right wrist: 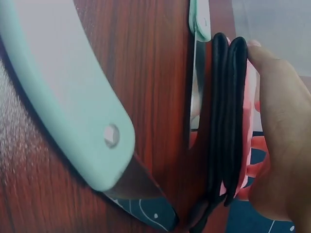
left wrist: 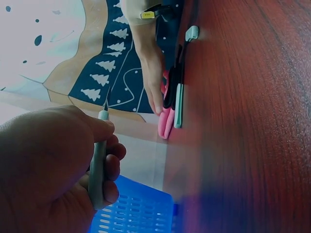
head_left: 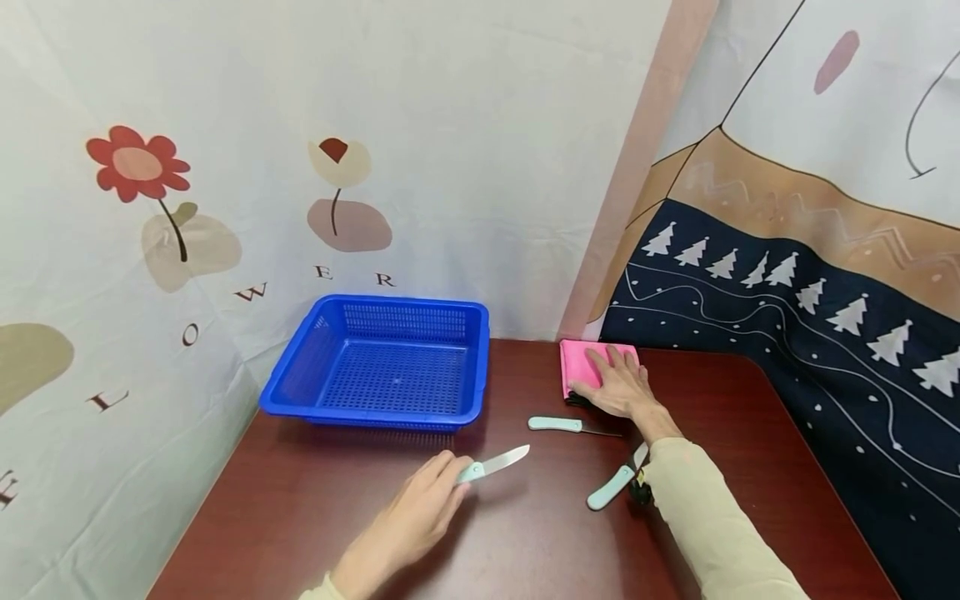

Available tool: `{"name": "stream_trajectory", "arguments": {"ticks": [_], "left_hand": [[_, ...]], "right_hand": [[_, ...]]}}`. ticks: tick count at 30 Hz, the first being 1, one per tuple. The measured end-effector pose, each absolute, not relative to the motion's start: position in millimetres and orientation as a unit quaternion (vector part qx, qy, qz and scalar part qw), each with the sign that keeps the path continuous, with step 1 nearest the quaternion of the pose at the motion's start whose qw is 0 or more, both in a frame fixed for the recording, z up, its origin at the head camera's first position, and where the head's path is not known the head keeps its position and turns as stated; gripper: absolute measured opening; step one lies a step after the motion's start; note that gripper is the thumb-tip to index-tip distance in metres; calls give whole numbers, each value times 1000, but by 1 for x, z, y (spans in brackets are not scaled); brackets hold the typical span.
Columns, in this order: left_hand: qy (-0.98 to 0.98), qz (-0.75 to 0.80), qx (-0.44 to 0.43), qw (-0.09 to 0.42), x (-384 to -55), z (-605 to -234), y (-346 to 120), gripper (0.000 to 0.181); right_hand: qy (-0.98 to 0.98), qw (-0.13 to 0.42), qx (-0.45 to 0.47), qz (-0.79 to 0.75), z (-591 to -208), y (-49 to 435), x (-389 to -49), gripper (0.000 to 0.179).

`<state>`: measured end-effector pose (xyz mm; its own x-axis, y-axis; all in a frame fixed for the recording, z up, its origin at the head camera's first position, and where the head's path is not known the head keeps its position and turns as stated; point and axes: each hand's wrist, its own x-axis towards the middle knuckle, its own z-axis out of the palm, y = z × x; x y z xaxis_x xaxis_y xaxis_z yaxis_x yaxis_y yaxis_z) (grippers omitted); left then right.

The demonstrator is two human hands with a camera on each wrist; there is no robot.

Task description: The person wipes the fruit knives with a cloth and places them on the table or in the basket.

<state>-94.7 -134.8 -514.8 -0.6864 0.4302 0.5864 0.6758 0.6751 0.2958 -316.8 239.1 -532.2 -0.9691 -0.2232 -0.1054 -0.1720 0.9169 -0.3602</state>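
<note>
At lower centre, grips a knife (head_left: 497, 462) in the curled left hand (head_left: 426, 504); best angle the blade clear of the right hand (head_left: 620, 390). Right of centre, past two loose knives (head_left: 555, 424), rests the right hand, spread, grasping nothing, on a bundle (head_left: 577, 363). Shows mint handle, silvery blade on the knife; pink folds, black edges on the bundle.

Basket (head_left: 375, 415) on table (head_left: 540, 542), left of fabric (head_left: 577, 367), two knives (head_left: 555, 424) before fabric
</note>
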Motion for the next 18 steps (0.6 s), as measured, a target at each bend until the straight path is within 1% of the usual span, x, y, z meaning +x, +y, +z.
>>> {"name": "stream_trajectory", "arguments": {"ticks": [6,11,15,18], "left_hand": [[-886,-260,-306,231,-92,-515,-134,29],[-886,-250,-309,239,-94,-515,-132,30],[-885,-241,-315,244,-96,-514,-131,31],[-884,-241,-318,244,-98,-514,-130,30]], "right_hand": [[976,87,-95,-176,-539,233,-319,105],[976,99,-89,-172,-538,228,-321,109],[977,101,-80,-169,-537,226,-322,108],[978,99,-71,-171,-537,224,-323,104]]}}
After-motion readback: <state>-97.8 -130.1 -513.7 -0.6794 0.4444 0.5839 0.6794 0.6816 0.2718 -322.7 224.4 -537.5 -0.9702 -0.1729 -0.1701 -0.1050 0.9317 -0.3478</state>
